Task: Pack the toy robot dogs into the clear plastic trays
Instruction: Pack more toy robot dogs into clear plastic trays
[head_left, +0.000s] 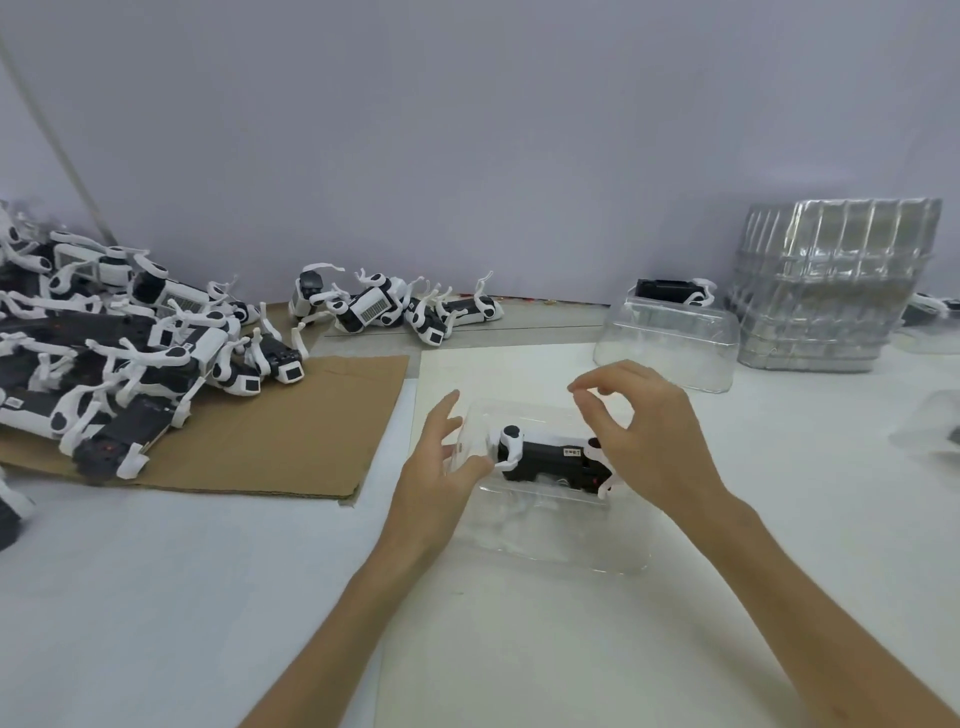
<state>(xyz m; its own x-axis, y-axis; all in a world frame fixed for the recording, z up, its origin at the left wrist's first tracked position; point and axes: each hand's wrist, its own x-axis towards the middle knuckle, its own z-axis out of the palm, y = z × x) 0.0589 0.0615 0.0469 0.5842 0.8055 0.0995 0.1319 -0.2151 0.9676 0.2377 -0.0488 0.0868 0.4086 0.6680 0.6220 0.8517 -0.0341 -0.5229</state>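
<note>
Robot dog (550, 460) in clear tray (571, 543) between left hand (436, 467), right hand (649, 431)

Black-and-white toy dog (550, 460) lies in a clear tray (566, 540); more dogs (171, 353) piled far left.

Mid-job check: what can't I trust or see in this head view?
Head view only.
Toy dog, right end: behind the right hand.
Its label: too small to read.
Tray at right edge: cut off by frame.
Dog pile: cut off at left edge.
Right fingertips, grip: unclear.
</note>
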